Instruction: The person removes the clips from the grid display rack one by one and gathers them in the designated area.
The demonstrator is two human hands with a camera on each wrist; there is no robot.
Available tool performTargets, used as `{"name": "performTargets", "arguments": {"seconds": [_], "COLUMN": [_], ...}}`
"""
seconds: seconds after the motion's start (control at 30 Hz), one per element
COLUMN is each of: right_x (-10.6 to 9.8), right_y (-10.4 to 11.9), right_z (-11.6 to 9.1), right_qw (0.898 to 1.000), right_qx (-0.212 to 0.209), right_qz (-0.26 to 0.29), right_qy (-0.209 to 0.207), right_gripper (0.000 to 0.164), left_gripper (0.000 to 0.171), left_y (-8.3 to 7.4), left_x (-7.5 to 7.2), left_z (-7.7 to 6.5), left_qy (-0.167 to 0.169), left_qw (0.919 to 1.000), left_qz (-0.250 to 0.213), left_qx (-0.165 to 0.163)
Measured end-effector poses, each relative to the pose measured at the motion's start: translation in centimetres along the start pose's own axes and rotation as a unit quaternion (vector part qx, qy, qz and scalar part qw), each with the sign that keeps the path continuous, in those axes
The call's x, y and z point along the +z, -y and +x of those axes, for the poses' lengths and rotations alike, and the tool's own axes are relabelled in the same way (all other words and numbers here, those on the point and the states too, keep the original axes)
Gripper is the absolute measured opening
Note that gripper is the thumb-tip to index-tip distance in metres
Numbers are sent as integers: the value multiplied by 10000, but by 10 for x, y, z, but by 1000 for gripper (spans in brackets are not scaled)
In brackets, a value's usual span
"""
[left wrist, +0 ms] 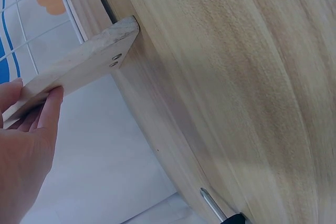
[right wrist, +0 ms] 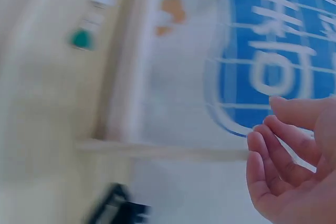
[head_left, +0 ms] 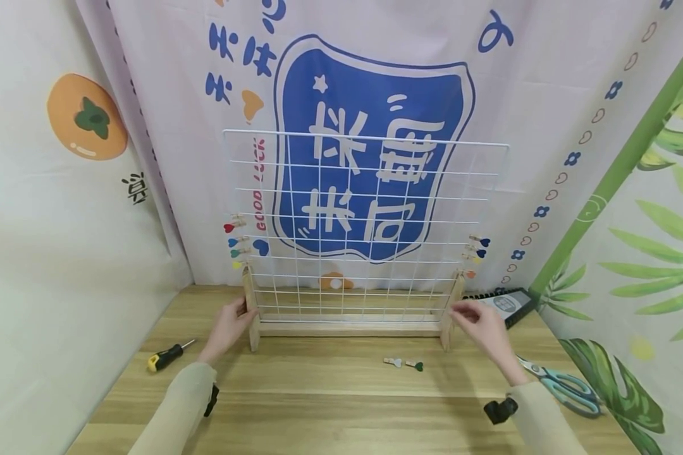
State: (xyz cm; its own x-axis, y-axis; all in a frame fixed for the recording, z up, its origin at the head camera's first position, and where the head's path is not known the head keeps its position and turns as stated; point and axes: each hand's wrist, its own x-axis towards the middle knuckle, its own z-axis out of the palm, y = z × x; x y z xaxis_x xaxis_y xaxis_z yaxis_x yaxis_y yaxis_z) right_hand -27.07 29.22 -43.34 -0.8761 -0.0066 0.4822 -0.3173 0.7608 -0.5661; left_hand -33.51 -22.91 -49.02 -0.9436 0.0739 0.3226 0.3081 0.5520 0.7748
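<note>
A white wire grid panel (head_left: pixel 350 135) stands upright in a wooden frame with a post at each side. My left hand (head_left: pixel 227 330) grips the left wooden post (left wrist: pixel 100 59), thumb on one face and fingers on the other. Beside the right wooden post (head_left: pixel 446 335) is my right hand (head_left: pixel 480 327), its fingers loosely bent. In the right wrist view, thumb and fingertips are apart with nothing between them. Small heart clips hang on both grid edges, among them a red clip (head_left: pixel 229 227) on the left and a dark blue clip (head_left: pixel 484 242) on the right.
On the table before the frame lie a white heart clip (head_left: pixel 396 362) and a green heart clip (head_left: pixel 418 366). A screwdriver (head_left: pixel 165 357) is at left, scissors (head_left: pixel 572 390) at right. Behind the right hand sits a black-edged notebook (head_left: pixel 506 305). A printed curtain (head_left: pixel 193 189) hangs behind.
</note>
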Motion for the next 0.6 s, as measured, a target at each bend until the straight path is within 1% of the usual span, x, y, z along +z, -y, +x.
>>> {"name": "performTargets", "arguments": {"seconds": [0.07, 0.17, 0.3, 0.37, 0.47, 0.6], "right_x": [-16, -36, -56, -62, -67, -70], "right_y": [5, 12, 19, 21, 23, 25], "right_z": [11, 26, 45, 53, 62, 71], "right_qw": [9997, 9975, 9921, 9882, 9833, 9815], "right_qx": [-40, 10, 190, 267, 427, 603], "right_qz": [73, 255, 438, 485, 493, 453], "right_qy": [-239, -655, -1163, -1431, -1698, -1760], "right_gripper": [19, 21, 26, 28, 30, 34], "left_gripper": [36, 36, 38, 39, 39, 38], "left_y": [0, 1, 1, 2, 2, 1], "left_x": [0, 0, 0, 0, 0, 1], "left_z": [0, 0, -1, -1, 0, 0], "left_qy": [-8, 8, 67, 64, 47, 3], "left_qw": [10000, 10000, 9999, 9999, 9998, 9999], "left_qz": [8, -28, -131, -155, -163, -160], "left_qx": [6, -5, -2, 23, 65, 58]}}
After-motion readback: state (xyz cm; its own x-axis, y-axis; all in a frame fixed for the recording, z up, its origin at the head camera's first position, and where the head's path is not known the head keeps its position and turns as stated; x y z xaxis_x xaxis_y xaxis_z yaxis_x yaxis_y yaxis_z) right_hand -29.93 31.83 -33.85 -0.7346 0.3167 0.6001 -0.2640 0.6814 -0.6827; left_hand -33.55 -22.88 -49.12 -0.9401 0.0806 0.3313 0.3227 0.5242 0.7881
